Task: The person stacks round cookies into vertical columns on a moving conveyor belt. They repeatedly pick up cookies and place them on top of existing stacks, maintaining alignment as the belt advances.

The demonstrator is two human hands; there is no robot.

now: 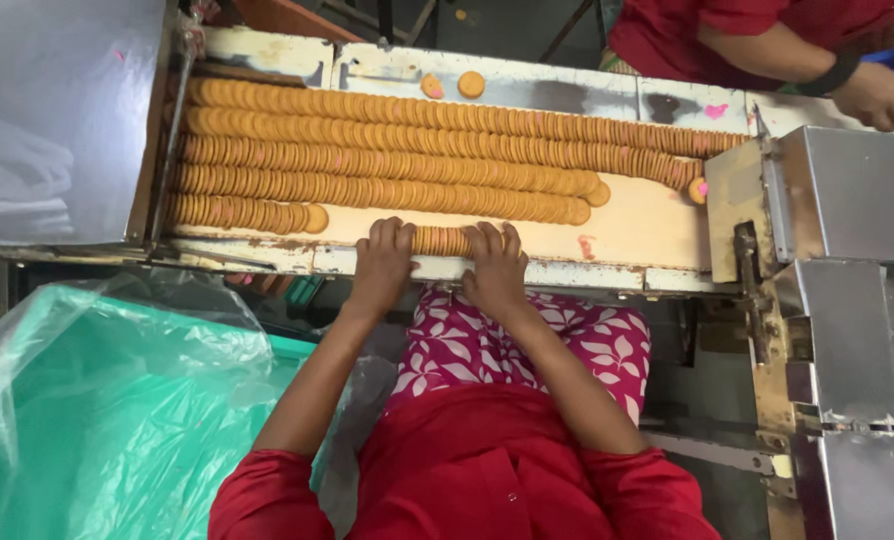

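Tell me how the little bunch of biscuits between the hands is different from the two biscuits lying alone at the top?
The short stack of biscuits stands on edge, pressed face to face; the two loose biscuits lie flat, showing round faces. The stack sits at the tray's near edge, squeezed between the left hand and right hand; the loose pair rests untouched on the far rim. Both are golden, round biscuits.

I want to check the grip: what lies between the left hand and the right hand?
In the head view, a short stack of round biscuits lies between left hand and right hand.
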